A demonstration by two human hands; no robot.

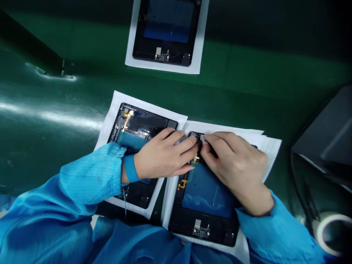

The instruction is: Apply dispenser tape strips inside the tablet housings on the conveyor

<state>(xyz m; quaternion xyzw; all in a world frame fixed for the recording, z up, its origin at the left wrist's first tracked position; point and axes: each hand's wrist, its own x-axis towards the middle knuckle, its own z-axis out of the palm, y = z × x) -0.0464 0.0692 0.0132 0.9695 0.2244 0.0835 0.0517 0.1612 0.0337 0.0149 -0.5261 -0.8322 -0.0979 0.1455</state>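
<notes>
A tablet with its back off lies on white sheets in front of me, showing a blue battery area, orange flex cables and a small circuit board. My left hand reaches across from the left, fingertips at this tablet's upper left corner, thumb stretched out apart from the fingers. At the tablet's top edge, my right hand is closed in a pinch; a small pale piece shows at its fingertips, too small to name. Under my left forearm lies a second opened tablet, partly covered by the hand.
Farther off, a third opened tablet lies on a white sheet on the green surface. A roll of tape and dark cables are at the lower right, near a grey box-like object. A blue wrist band circles my left wrist.
</notes>
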